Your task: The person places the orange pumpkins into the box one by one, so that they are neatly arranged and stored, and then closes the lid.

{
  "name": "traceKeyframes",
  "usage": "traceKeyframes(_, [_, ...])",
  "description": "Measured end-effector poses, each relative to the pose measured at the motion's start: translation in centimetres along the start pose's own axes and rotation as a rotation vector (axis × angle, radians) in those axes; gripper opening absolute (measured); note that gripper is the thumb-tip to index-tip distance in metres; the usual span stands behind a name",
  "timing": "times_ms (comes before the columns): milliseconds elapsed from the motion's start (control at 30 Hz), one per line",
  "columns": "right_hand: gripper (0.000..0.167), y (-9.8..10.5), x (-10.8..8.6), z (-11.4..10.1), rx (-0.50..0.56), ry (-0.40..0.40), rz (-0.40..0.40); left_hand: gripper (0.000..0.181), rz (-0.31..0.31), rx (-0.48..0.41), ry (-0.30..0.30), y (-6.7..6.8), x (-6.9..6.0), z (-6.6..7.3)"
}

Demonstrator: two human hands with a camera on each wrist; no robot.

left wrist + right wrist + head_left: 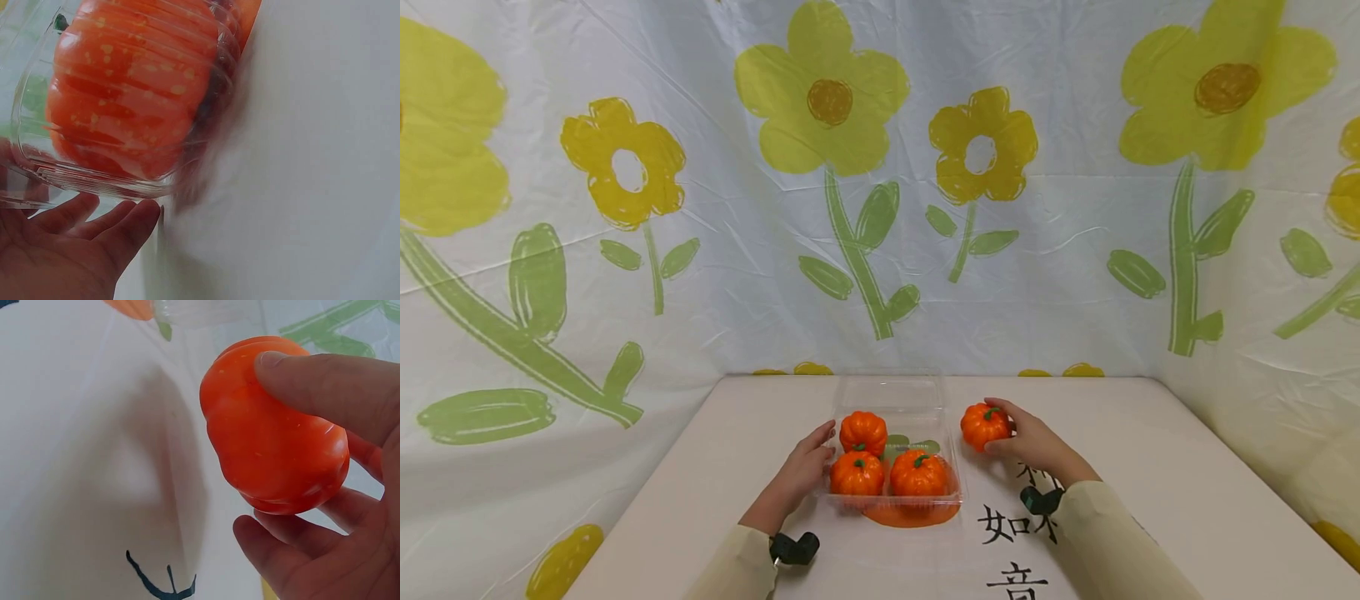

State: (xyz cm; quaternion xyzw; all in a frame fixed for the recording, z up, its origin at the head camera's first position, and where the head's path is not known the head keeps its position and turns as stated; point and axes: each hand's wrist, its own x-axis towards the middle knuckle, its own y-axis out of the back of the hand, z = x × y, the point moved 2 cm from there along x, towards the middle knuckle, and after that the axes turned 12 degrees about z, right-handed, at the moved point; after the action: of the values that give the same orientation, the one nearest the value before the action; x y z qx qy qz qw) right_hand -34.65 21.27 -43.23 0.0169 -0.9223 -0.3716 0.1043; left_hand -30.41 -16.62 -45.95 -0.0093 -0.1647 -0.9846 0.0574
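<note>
The landmark is a clear plastic container (895, 500) on the tabletop (700, 492), its transparent lid (891, 393) folded open at its far side. Writing is printed in black Chinese brush characters to the container's right and nearer the person: 如 (1003, 523) reads plainly near its front right corner, and 音 (1017, 579) stands below, cut by the frame's bottom edge. Two more characters beside 如 and above it are partly covered by the right arm and cannot be read whole. A line of tiny pale lettering (910, 447) shows in the container's back right part, over green print, too small to make out.

Three orange pumpkins sit in the container: one at back left (862, 432), one at front left (857, 475), one at front right (919, 475). A fourth pumpkin (983, 427) is just right of the container, pinched by the right hand (1033, 440) between thumb and fingers, its green stem showing in the head view. The left hand (805, 468) is at the container's left wall, fingers extended, fingertips at the plastic. Behind the container hangs a flower-printed cloth (1045, 317).
</note>
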Motion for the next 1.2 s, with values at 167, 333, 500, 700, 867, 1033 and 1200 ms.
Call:
traceKeyframes(167, [0.081,0.2,0.0,-0.5,0.011,0.031,0.001,0.056,0.007,0.002,-0.004,0.0,-0.2,0.2])
traceKeyframes(333, [0.079,0.4,-0.3,-1.2,0.039,0.037,0.000,0.056,0.005,0.004,-0.005,0.0,0.1,-0.2])
traceKeyframes(500, [0.073,0.5,-0.4,-1.8,0.048,0.032,0.013,0.056,0.004,0.010,-0.004,0.0,0.1,-0.3])
traceKeyframes(700, [0.073,0.5,-0.3,-2.0,0.054,0.014,0.018,0.056,0.002,0.007,0.001,0.0,0.1,-0.3])
traceKeyframes(867, [0.072,0.6,-0.3,-2.2,0.091,0.005,0.023,0.056,-0.001,-0.006,0.007,0.0,0.1,-0.3])
traceKeyframes(1033, [0.058,0.7,-0.4,-2.7,0.098,0.047,0.034,0.056,0.003,-0.004,0.011,0.0,0.1,-0.4])
traceKeyframes(1200, [0.050,0.9,-0.7,-3.2,0.110,0.068,0.044,0.056,0.002,-0.007,0.008,0.0,0.1,-0.4])
